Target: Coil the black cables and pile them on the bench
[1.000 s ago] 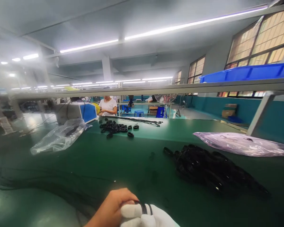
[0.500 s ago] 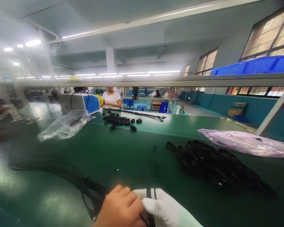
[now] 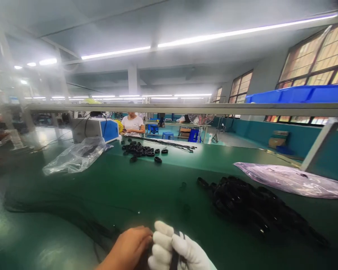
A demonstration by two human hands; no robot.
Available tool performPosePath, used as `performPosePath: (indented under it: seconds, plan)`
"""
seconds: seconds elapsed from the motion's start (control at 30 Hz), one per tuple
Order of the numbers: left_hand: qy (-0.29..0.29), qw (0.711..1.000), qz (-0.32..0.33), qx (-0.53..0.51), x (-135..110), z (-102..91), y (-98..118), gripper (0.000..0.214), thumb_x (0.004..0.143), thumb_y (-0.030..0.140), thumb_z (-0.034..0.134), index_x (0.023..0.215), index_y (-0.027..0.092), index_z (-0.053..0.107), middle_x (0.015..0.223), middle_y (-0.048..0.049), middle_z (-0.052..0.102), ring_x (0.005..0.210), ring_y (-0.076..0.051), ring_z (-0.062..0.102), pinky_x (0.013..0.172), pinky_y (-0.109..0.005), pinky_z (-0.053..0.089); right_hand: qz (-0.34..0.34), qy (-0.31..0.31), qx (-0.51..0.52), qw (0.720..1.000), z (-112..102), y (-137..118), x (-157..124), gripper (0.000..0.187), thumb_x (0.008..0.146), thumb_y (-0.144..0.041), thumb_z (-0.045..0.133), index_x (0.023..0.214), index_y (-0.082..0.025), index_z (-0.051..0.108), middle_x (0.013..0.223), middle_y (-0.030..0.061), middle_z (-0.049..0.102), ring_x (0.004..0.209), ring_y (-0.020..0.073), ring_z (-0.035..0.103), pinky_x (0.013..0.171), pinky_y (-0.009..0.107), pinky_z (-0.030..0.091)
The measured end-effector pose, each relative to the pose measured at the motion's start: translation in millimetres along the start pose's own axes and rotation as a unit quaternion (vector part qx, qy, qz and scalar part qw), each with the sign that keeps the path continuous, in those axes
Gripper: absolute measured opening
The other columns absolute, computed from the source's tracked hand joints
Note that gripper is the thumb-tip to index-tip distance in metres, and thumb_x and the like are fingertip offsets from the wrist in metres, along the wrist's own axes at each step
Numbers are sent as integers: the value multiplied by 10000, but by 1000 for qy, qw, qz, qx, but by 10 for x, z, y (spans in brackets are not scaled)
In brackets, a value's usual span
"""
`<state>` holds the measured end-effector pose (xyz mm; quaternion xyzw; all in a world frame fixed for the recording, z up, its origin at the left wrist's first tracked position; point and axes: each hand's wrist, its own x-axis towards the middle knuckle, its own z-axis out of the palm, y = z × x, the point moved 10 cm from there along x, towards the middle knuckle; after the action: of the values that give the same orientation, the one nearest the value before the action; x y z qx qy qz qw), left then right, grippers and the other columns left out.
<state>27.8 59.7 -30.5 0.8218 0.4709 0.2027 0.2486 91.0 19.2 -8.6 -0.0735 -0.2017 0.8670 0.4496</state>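
Note:
My right hand (image 3: 177,247), in a white glove, is closed around a small bundle of black cable (image 3: 175,258) at the bottom middle of the head view. Dark loops of it show between the thumb and the curled fingers. Just to its left is my bare left hand (image 3: 131,245), its fingers bent and pressed together over a dark strand of the same cable, mostly hidden below the knuckles. Loose long black cables (image 3: 73,219) spread over the green table at the left, running up to my left hand. One small pale cable end (image 3: 139,212) lies ahead of the hands.
Coiled black cables (image 3: 242,206) are heaped at the right, with a filled plastic bag (image 3: 293,180) behind. Farther off are smaller coils (image 3: 141,149), straight cables (image 3: 171,143), a clear bag (image 3: 77,155) and a blue-sided machine (image 3: 109,130). A co-worker (image 3: 132,123) is beyond the table.
My left hand has moved left, apart from the glove. The gloved hand has turned, so its curled fingers now show. The view has tilted slightly upward.

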Motion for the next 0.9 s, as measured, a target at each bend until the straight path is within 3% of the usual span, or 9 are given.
performPosePath:
  seconds: [0.07, 0.17, 0.37, 0.5, 0.57, 0.63, 0.73, 0.8, 0.9]
  plan:
    - [22, 995, -15, 96, -13, 2, -10, 287, 892, 161, 368, 823, 211, 642, 821, -11, 689, 745, -165, 634, 701, -255, 431, -61, 88, -30, 994, -227, -235, -30, 402, 678, -261, 790, 1019, -135, 620, 789, 2, 601, 715, 117, 555, 806, 337, 438]
    - [78, 966, -13, 244, -82, 57, 147, 286, 865, 102, 373, 856, 233, 627, 790, -6, 684, 686, -172, 639, 667, -272, 414, -108, 162, -80, 978, -471, -496, -102, 425, 702, -303, 771, 1074, -145, 641, 1074, 92, 656, 954, 202, 613, 984, 446, 385]
    - [184, 929, 104, 303, -222, 215, 705, 215, 792, 64, 468, 696, 222, 579, 626, 11, 613, 563, -159, 577, 568, -296, 340, -116, 186, -133, 966, -573, -572, -126, 429, 698, -316, 773, 1060, -132, 631, 1026, 126, 669, 923, 233, 628, 933, 464, 407]
    - [223, 893, 218, 325, -268, -17, 999, 208, 790, 73, 487, 632, 204, 522, 590, 14, 569, 535, -165, 514, 557, -321, 316, -99, 188, -196, 957, -495, -463, -122, 374, 719, -277, 758, 1038, -137, 623, 875, 79, 658, 812, 191, 604, 816, 375, 433]
    - [199, 879, 281, 330, -264, -181, 1103, 180, 804, 112, 514, 645, 197, 513, 597, 18, 562, 568, -163, 503, 627, -327, 353, -67, 147, -220, 962, -381, -347, -91, 274, 741, -239, 738, 968, -120, 642, 823, 59, 629, 785, 166, 579, 753, 321, 431]
    - [138, 887, 311, 313, -203, -315, 1123, 180, 829, 225, 576, 664, 195, 511, 621, 30, 569, 612, -151, 499, 733, -337, 381, -10, 66, -225, 972, -221, -165, -56, 205, 781, -248, 697, 899, -88, 648, 790, 61, 601, 759, 151, 565, 712, 299, 424]
    - [44, 913, 310, 263, -83, -380, 1061, 239, 779, 364, 685, 692, 195, 540, 665, 46, 590, 659, -130, 501, 778, -299, 389, 68, -31, -223, 972, -92, 62, -72, 316, 769, -314, 697, 909, -35, 643, 793, 106, 609, 736, 164, 587, 741, 332, 431]
    - [12, 928, 300, 220, -28, -355, 1017, 207, 742, 324, 731, 714, 195, 572, 688, 53, 605, 681, -118, 511, 773, -267, 391, 94, -47, -223, 969, -127, 131, -91, 389, 717, -311, 728, 950, -13, 635, 802, 124, 620, 737, 176, 602, 768, 348, 432]
    - [14, 940, 301, 160, -13, -350, 1017, 119, 788, 252, 695, 731, 202, 604, 754, 49, 642, 756, -117, 535, 878, -278, 363, 118, -41, -212, 969, -218, 190, -104, 363, 695, -233, 708, 956, 6, 628, 809, 132, 624, 757, 172, 604, 745, 298, 421]
